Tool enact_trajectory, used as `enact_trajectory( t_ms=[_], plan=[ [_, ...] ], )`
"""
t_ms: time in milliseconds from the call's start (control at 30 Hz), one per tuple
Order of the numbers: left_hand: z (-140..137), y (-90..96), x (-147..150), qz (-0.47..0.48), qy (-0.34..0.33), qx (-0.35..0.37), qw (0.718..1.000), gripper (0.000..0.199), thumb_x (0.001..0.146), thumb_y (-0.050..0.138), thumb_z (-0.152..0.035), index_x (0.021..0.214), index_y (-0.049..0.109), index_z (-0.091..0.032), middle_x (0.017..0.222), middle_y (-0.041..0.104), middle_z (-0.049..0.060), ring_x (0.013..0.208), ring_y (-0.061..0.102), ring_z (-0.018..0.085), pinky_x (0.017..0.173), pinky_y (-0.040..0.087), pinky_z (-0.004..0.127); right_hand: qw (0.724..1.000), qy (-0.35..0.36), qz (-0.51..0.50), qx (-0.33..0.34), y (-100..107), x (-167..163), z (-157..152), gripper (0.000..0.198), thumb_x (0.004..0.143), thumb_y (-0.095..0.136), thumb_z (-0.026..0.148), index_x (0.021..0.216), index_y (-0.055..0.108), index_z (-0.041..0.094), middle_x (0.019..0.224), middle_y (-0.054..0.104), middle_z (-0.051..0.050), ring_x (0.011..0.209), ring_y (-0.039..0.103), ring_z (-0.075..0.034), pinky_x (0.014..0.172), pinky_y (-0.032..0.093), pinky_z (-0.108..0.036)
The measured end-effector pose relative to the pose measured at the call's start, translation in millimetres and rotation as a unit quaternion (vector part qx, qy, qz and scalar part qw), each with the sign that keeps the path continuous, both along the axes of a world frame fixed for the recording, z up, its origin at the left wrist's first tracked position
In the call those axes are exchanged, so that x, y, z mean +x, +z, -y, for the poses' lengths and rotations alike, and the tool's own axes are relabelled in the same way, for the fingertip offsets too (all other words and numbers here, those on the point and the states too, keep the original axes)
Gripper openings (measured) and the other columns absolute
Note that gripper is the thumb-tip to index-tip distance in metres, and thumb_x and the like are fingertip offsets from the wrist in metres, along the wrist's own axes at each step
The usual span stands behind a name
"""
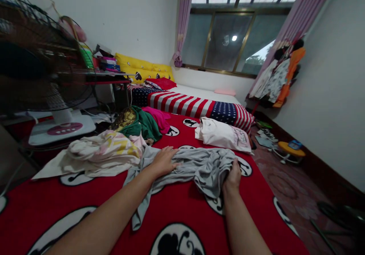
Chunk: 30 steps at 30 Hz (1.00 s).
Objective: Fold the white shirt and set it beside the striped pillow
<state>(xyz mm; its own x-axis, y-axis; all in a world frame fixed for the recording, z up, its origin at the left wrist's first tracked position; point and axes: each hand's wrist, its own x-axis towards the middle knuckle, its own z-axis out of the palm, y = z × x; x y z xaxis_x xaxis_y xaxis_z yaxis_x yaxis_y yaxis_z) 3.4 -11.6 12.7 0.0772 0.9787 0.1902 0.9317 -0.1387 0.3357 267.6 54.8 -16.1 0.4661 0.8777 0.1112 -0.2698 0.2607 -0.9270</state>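
Note:
A crumpled grey long-sleeved shirt [188,165] lies across the red bedspread [125,209], one sleeve trailing toward me on the left. My left hand [164,162] rests on top of the shirt near its left part, fingers stretched out and lying flat. At the other end, my right hand [233,177] is closed around the bunched cloth, with some fingers hidden in its folds. Just beyond the shirt on the right sits a folded white shirt [224,133] with a print. To the left, a cream and yellow garment [105,152] lies in a loose heap.
Green clothing [142,122] and a pink garment [156,118] are piled behind the cream heap. An electric fan [61,127] stands at left, near a cluttered table. Behind is another bed with a striped, starred cover [182,103]. A yellow stool [291,148] stands right, on the floor.

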Motion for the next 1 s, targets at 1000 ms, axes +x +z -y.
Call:
enact_trajectory(
  t_ms=[1000],
  plan=[
    [-2,54.9,-52,0.297,0.142,0.120,0.937,0.015,0.066,0.055,-0.031,0.059,0.062,-0.019,0.064,0.064,0.004,0.077,0.059,0.023,0.074,0.044,0.030,0.673,0.363,0.644,-0.004,133,2,77,0.012,0.069,0.065,0.029,0.067,0.071,0.019,0.057,0.060,0.002,0.055,0.052,-0.013,0.049,0.030,-0.021]
  ],
)
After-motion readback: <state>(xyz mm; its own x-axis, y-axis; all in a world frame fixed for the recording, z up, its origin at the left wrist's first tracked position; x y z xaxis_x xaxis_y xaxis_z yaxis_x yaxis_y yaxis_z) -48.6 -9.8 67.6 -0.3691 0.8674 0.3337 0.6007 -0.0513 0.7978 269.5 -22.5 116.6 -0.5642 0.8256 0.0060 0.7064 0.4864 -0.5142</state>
